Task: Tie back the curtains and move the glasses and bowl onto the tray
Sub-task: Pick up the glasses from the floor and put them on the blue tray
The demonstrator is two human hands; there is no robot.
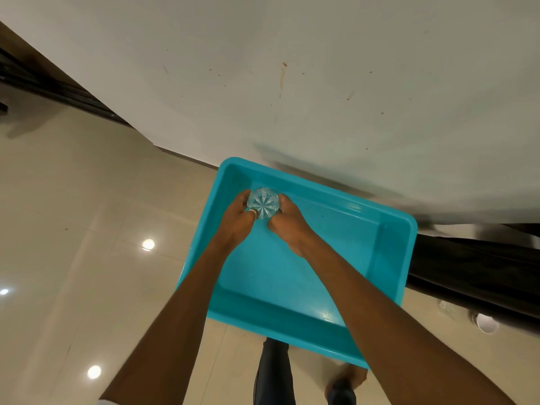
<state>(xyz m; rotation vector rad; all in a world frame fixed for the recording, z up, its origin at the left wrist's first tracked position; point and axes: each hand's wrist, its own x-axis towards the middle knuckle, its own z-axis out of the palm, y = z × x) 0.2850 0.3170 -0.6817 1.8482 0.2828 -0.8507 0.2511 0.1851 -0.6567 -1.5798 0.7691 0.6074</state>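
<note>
A turquoise plastic tray (388, 258) lies on the floor against the wall. A clear cut glass (263, 202) stands upright in its far left corner, seen from above. My left hand (236, 220) cups the glass from the left, a ring on one finger. My right hand (287, 222) holds the glass from the right. A second clear glass (447, 308) and a white bowl (487, 323) sit on the floor to the right of the tray, by a dark curtain (473, 267).
A white wall (292, 83) rises behind the tray, with a dark skirting at its foot. Glossy beige floor tiles (87, 229) spread to the left. My legs and feet (344, 381) stand just below the tray.
</note>
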